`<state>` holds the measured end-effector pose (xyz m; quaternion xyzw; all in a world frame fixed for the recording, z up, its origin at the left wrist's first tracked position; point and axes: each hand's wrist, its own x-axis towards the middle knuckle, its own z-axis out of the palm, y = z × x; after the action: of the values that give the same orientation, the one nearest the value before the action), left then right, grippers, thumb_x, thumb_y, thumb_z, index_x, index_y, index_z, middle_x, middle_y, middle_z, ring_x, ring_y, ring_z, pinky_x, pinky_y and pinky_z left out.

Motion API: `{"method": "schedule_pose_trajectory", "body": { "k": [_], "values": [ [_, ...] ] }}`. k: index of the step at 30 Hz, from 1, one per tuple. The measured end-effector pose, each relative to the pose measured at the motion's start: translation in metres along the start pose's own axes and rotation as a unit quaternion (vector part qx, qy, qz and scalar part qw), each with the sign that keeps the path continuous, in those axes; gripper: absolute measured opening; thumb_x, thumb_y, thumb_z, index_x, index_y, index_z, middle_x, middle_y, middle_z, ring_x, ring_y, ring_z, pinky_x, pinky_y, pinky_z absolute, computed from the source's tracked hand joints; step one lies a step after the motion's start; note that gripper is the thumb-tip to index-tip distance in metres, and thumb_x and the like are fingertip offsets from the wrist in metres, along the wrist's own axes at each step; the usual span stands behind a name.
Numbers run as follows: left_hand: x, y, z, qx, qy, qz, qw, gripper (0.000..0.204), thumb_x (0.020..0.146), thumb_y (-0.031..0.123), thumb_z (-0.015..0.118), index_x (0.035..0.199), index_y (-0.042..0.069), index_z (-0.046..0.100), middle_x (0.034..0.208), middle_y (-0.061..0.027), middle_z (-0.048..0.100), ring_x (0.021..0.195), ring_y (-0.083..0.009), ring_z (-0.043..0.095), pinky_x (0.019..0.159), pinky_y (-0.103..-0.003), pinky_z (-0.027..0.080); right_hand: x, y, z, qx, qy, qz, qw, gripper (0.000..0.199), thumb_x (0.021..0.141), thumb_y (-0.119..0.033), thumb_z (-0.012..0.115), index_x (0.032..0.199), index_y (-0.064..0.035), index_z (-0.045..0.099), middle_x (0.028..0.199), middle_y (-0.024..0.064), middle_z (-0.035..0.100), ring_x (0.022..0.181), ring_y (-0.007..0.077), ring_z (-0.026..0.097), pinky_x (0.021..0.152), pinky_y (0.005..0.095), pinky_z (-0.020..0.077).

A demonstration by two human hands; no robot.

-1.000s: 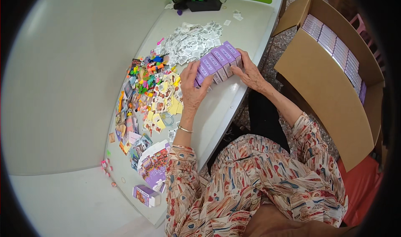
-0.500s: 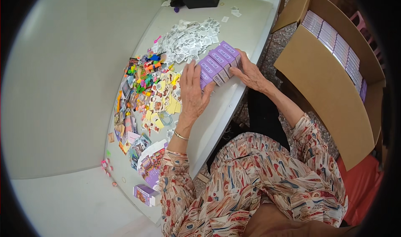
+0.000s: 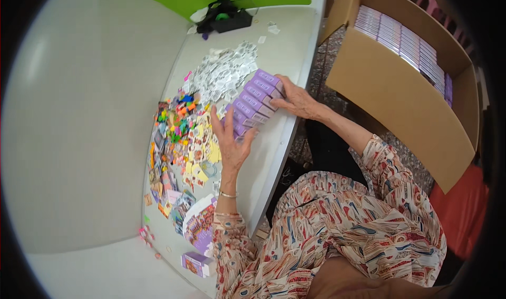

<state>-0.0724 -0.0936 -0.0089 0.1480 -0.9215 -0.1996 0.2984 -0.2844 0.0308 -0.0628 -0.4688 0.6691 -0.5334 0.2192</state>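
A slanting row of several small purple boxes [image 3: 256, 94] lies on the table, with narrow gaps between some of them. My right hand [image 3: 298, 100] grips the far right end of this row, thumb on the near side and fingers round the far side. At the near left end is my left hand [image 3: 233, 147], its fingers spread apart and its thumb close to the last boxes. Whether its fingertips press on them is hard to see. A bracelet circles my left wrist.
Beyond the boxes lies a heap of small white packets [image 3: 224, 70]. Left of my hand spread colourful small toys [image 3: 176, 117] and yellow cards [image 3: 200, 146]. Flat purple cartons [image 3: 203, 230] and one standing purple box [image 3: 196, 265] sit nearer. A cardboard carton [image 3: 390, 93] of packed boxes stands right; a black tape dispenser [image 3: 234, 22] far back.
The view has shifted, so the table sits lower and further left. My left fingers have spread wider and loosened round the near end of the row. The boxes now show more separation.
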Motion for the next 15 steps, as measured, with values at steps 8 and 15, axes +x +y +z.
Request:
{"method": "schedule_pose_trajectory", "body": {
  "k": [8,15],
  "values": [
    [0.006,-0.009,-0.001,0.101,-0.043,0.025,0.994,0.050,0.088,0.015,0.061,0.135,0.003,0.047,0.144,-0.0241,0.035,0.132,-0.0422,0.033,0.110,-0.049,0.024,0.014,0.010,0.021,-0.005,0.032,-0.107,0.994,0.064,0.089,-0.037,0.060,0.134,0.0005,0.034,0.123,0.0255,0.048,0.118,0.0399,0.045,0.101,0.0433,0.0366],
    [0.110,0.088,-0.029,0.019,-0.009,0.099,0.995,0.044,0.092,0.012,0.057,0.133,-0.001,0.047,0.142,-0.0228,0.040,0.130,-0.0360,0.039,0.108,-0.043,0.029,0.010,-0.106,-0.117,-0.112,0.103,-0.093,0.984,0.064,0.087,-0.042,0.061,0.125,0.0021,0.032,0.103,0.0278,0.057,0.096,0.0411,0.059,0.083,0.0460,0.0486]
  ]
}}
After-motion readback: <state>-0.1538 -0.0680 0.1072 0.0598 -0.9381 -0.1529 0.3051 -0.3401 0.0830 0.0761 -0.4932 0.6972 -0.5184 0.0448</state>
